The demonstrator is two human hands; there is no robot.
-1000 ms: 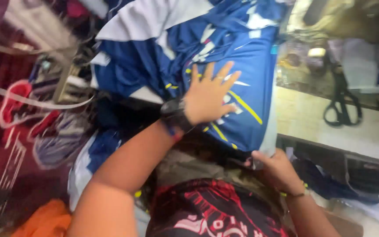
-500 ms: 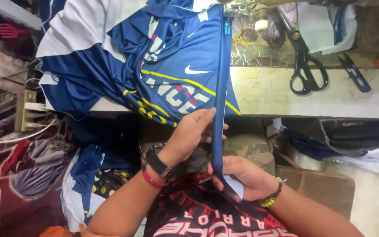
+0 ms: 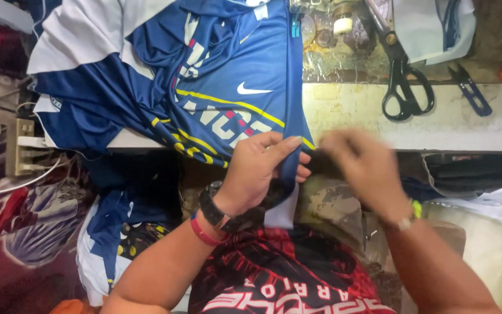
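Blue sports jersey (image 3: 216, 75) spread across upper left and centre, draped over table edge (image 3: 448, 125); left hand (image 3: 260, 171) pinching its folded hem at centre; right hand (image 3: 364, 168) blurred, grip unclear; black scissors (image 3: 405, 87) upper right

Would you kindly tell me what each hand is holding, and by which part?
The left hand pinches the blue sports jersey by its hanging side edge; the blurred right hand appears empty.
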